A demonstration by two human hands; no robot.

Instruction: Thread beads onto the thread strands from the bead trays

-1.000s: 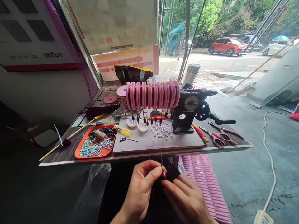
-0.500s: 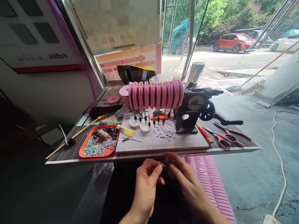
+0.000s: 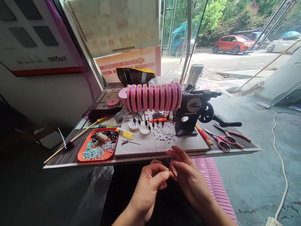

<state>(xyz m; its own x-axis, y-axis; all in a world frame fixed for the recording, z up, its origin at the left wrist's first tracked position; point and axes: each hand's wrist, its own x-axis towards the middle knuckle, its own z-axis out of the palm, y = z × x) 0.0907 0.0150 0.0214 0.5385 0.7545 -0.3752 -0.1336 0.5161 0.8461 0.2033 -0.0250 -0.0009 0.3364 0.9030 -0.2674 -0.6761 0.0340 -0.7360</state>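
Thumb and forefinger of the left hand (image 3: 150, 182) are pinched together on a fine dark thread (image 3: 169, 162), just in front of the table's near edge. The right hand (image 3: 192, 179) is close beside, its fingers loosely bent and a little apart around the same strand; whether they grip it, I cannot tell. To the right of that hand, below the tabletop, lies a ribbed pink stack (image 3: 218, 182).

On the dark table (image 3: 66, 158), an orange tray (image 3: 110, 153) at the left holds blue-green, silvery and black beads with a tan cylinder among them. Beside it a pale board (image 3: 145, 149) carries loose white beads (image 3: 164, 133) and a yellow lighter (image 3: 126, 134). At the right lie pink-handled scissors (image 3: 223, 142), with pliers (image 3: 235, 133) next to them.

Above the board, a row of pink spools (image 3: 154, 97) extends sideways from a black cranked machine (image 3: 188, 116) with a dial. Small dark weights (image 3: 158, 122) hang under the spools, and faint strands run from this area toward the hands. Behind the spools is a black and yellow bag (image 3: 135, 75). Outside, a red car (image 3: 231, 44) stands before green trees (image 3: 218, 18).
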